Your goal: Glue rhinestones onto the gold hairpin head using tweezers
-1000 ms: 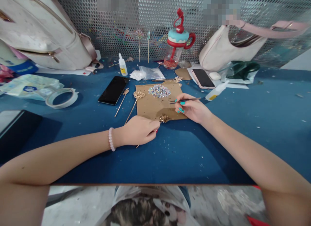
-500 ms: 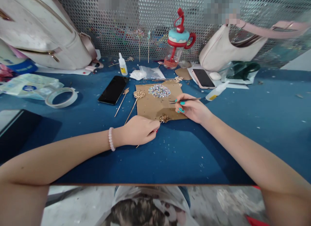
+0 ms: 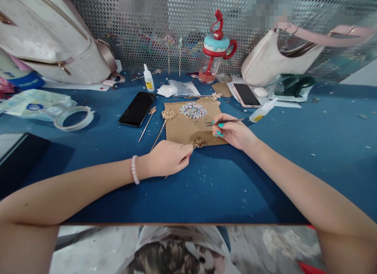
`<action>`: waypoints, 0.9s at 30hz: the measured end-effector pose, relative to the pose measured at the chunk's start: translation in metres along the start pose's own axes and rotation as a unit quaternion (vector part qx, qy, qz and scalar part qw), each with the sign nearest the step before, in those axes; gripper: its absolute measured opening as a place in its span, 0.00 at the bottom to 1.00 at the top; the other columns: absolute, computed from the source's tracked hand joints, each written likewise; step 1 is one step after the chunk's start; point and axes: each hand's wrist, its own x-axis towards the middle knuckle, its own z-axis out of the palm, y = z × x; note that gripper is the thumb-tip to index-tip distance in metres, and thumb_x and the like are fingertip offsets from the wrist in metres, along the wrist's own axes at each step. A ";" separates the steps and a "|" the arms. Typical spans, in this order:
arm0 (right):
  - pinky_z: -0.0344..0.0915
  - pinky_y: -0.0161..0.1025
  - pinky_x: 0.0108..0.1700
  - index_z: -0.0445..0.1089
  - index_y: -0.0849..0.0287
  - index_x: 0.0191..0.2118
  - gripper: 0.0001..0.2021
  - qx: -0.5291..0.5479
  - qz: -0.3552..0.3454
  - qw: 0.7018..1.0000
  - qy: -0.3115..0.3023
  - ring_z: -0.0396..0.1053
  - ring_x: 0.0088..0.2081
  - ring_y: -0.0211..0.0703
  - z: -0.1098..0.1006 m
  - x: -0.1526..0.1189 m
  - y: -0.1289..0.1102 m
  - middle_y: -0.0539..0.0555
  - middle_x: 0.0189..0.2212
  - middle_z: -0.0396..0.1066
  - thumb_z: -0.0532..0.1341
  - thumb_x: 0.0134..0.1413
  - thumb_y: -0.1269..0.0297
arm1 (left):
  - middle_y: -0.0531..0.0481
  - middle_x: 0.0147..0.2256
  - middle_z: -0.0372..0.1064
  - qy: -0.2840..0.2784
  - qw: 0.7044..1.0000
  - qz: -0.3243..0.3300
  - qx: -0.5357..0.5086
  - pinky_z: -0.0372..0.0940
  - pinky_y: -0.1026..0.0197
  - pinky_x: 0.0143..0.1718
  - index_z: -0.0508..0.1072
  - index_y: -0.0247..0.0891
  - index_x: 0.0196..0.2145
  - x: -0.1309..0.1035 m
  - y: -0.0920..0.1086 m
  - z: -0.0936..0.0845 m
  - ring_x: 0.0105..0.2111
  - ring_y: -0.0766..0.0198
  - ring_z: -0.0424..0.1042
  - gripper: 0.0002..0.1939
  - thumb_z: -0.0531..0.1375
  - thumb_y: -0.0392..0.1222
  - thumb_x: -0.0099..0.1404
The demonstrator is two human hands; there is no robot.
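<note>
My left hand (image 3: 171, 158) is closed on a gold hairpin (image 3: 199, 142), whose openwork head rests over the front edge of a brown cardboard sheet (image 3: 179, 131). Between the fingers of my right hand (image 3: 232, 132) are dark tweezers (image 3: 226, 121), their tips parted above the cardboard. A pile of glittering rhinestones (image 3: 193, 110) lies at the back of the sheet. Left of it, a gold hairpin with a round head (image 3: 168, 114) overlaps the cardboard edge, and a smaller gold hairpin (image 3: 147, 125) lies on the blue table.
A black phone (image 3: 137, 109) and tape roll (image 3: 73, 119) lie left. Glue bottles stand behind (image 3: 149, 78) and lie at right (image 3: 263, 110). Further back are a cup (image 3: 209, 58), a pink phone (image 3: 246, 95), a backpack (image 3: 59, 38) and a white handbag (image 3: 265, 58).
My left hand has turned very slightly, with the held hairpin's head shifting a little. My right hand and the tweezers look unmoved.
</note>
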 end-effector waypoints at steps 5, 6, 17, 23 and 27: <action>0.61 0.37 0.33 0.70 0.58 0.37 0.07 0.002 0.001 1.000 0.003 0.61 0.25 0.34 0.000 0.000 0.000 0.46 0.23 0.66 0.64 0.49 0.67 | 0.53 0.24 0.70 0.002 1.000 -0.008 0.007 0.46 0.61 0.23 0.66 0.39 0.33 0.000 0.001 0.000 0.24 0.62 0.72 0.07 0.51 0.36 0.70; 0.61 0.36 0.33 0.70 0.58 0.36 0.07 0.002 0.001 1.000 0.003 0.60 0.25 0.34 0.000 0.000 0.000 0.46 0.23 0.66 0.64 0.49 0.67 | 0.53 0.24 0.70 0.002 1.000 -0.008 0.006 0.46 0.61 0.23 0.66 0.39 0.33 0.000 0.001 0.000 0.24 0.62 0.72 0.07 0.51 0.36 0.70; 0.61 0.37 0.33 0.70 0.58 0.37 0.07 0.000 0.000 1.000 0.004 0.61 0.25 0.34 -0.001 0.000 0.000 0.46 0.23 0.66 0.64 0.49 0.67 | 0.53 0.24 0.70 0.010 0.999 -0.009 -0.035 0.47 0.62 0.23 0.65 0.39 0.33 0.000 0.000 -0.001 0.23 0.64 0.69 0.07 0.50 0.37 0.70; 0.61 0.36 0.32 0.70 0.58 0.37 0.07 0.006 -0.003 1.000 0.004 0.60 0.25 0.34 -0.001 0.000 0.001 0.46 0.22 0.66 0.64 0.49 0.67 | 0.55 0.24 0.68 0.030 0.994 -0.029 -0.097 0.49 0.63 0.24 0.63 0.40 0.31 0.002 -0.005 0.000 0.22 0.66 0.66 0.07 0.52 0.38 0.69; 0.60 0.36 0.31 0.69 0.58 0.36 0.07 0.008 -0.002 1.000 0.004 0.59 0.24 0.34 -0.001 0.000 0.001 0.45 0.22 0.65 0.63 0.49 0.67 | 0.57 0.25 0.70 0.023 0.988 0.004 -0.156 0.55 0.63 0.24 0.64 0.41 0.32 -0.004 0.007 -0.022 0.21 0.68 0.65 0.06 0.53 0.38 0.69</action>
